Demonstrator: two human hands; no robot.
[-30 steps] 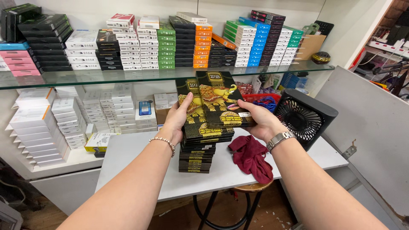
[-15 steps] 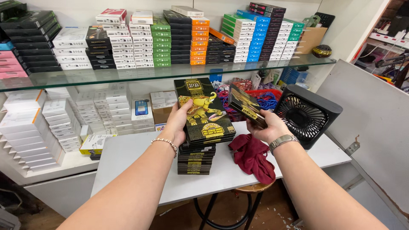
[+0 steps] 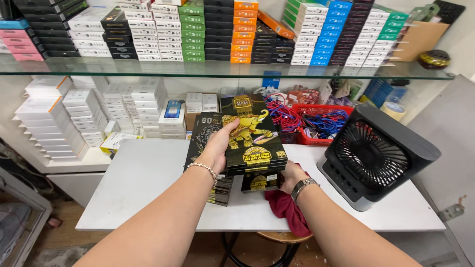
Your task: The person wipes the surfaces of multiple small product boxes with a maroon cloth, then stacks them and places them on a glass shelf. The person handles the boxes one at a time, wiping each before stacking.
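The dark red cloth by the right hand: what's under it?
The dark red cloth lies on the white table and hangs over its front edge. The right hand and the black and gold packs cover its upper part, so whatever lies beneath cannot be seen.

left hand [image 3: 219, 148] grip closed, thumb on top | right hand [image 3: 289, 174] lower, fingers curled under
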